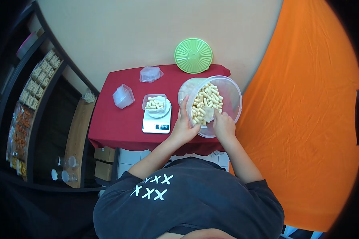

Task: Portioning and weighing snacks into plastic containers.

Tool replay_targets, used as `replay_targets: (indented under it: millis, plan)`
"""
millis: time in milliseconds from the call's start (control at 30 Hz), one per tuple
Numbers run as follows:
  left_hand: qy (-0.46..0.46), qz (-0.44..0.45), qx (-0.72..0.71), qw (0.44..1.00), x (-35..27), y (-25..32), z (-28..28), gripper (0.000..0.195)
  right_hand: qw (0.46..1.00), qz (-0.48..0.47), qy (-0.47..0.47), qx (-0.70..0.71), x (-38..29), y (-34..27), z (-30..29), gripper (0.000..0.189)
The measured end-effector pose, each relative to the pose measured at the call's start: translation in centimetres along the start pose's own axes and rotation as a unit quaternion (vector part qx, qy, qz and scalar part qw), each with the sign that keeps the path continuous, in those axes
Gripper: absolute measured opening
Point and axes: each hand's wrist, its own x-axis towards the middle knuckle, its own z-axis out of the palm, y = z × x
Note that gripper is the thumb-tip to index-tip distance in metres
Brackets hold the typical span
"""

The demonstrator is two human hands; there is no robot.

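My left hand point(184, 127) grips the near left rim of a large clear plastic tub point(234, 98), which tilts and holds many pale finger-shaped snacks point(208, 95). Inside the tub, my right hand point(224, 124) holds a translucent scoop point(208, 114) against the snacks. Left of the tub, a white digital kitchen scale point(148, 124) bears a small clear plastic container point(144, 104) with some of the same snacks point(155, 104) in it.
A red tablecloth point(119, 125) covers the table. Stacked clear containers point(123, 96) and clear lids point(150, 74) lie at its left and back. A green round lid point(193, 56) leans on the wall. Shelves with packed snacks point(33, 86) stand left; an orange cloth point(299, 119) hangs right.
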Motion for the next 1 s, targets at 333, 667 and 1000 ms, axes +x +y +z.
replay_targets:
  millis: [333, 667, 1000]
  plan:
    - [0.026, -0.015, -0.092, 0.995, 0.3, -1.0, 0.5, 0.103, 0.986, -0.022, -0.021, 0.164, 1.9, 0.1, 0.5, 0.031]
    - [0.052, -0.009, -0.172, 0.984, 2.1, -1.3, -0.1, 0.104, 0.969, -0.025, 0.013, 0.244, 2.7, -1.3, -2.4, 0.038]
    - [0.081, -0.224, -0.322, 0.917, 8.5, -3.7, -3.6, 0.098, 0.989, -0.013, 0.037, 0.140, 5.2, -1.4, -6.7, 0.038]
